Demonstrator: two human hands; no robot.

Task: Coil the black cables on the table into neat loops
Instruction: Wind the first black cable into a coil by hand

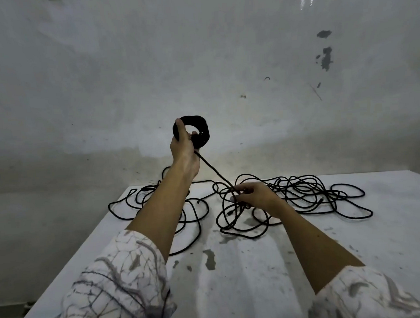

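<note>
A scuffed white table (262, 279) stands against a stained grey wall (123, 65). Across its far half sprawls a tangle of thin black cables (306, 194), loose and overlapping. Raised above it, a tight round black coil (201, 127) sits in the left hand (184, 145), grip wrapped round its rim. A taut strand (214, 171) runs down to the right hand (253, 193), fingers pinching it amid the tangle.
</note>
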